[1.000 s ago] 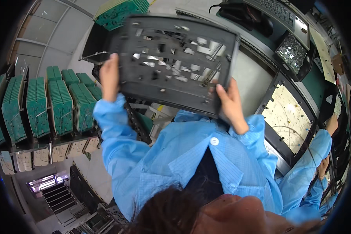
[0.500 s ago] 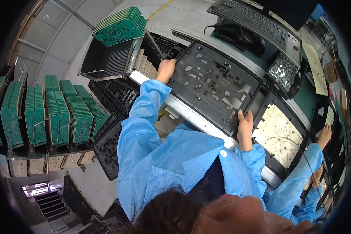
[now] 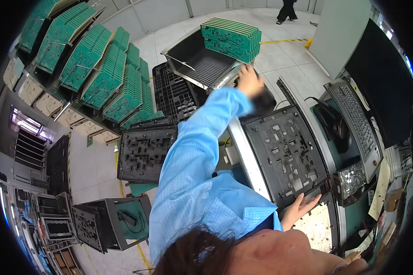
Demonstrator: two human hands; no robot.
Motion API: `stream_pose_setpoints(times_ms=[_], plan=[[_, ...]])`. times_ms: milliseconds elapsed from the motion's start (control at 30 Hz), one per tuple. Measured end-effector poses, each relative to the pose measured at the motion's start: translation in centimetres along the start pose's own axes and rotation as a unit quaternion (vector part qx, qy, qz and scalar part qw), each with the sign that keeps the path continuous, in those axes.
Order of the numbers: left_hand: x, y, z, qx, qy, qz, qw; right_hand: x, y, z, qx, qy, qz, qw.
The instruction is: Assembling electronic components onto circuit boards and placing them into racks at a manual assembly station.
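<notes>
Left hand [image 3: 248, 79]: blurred, reaching to the open black rack [image 3: 202, 64] of green circuit boards [image 3: 231, 37] beyond the black fixture tray [image 3: 284, 156]; grip cannot be told. Right hand [image 3: 300, 208]: open, flat at tray's near edge, grasping nothing. Step, judged: fetching a board; seating it in the tray demands alignment.

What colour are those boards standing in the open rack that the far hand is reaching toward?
Green, best seen in the head view: the boards stand in a dark rack by the left hand.
</notes>
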State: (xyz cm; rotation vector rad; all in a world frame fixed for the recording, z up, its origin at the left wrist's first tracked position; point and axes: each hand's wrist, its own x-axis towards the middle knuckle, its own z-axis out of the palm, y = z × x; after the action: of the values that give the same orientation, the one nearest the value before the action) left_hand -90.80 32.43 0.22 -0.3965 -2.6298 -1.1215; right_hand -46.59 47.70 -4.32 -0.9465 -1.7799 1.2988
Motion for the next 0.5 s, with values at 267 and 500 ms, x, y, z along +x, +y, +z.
stream_pose_setpoints(times_ms=[267, 500], plan=[[14.6, 1.3, -1.4, 0.059, 0.098, -0.167, 0.979, -0.3, 0.0, 0.8, 0.009, 0.056, -0.086, 0.995], [17.1, 1.9, -1.2, -0.051, 0.097, -0.277, 0.955, 0.2, 2.1, 0.5, 0.044, 0.089, -0.089, 0.991]])
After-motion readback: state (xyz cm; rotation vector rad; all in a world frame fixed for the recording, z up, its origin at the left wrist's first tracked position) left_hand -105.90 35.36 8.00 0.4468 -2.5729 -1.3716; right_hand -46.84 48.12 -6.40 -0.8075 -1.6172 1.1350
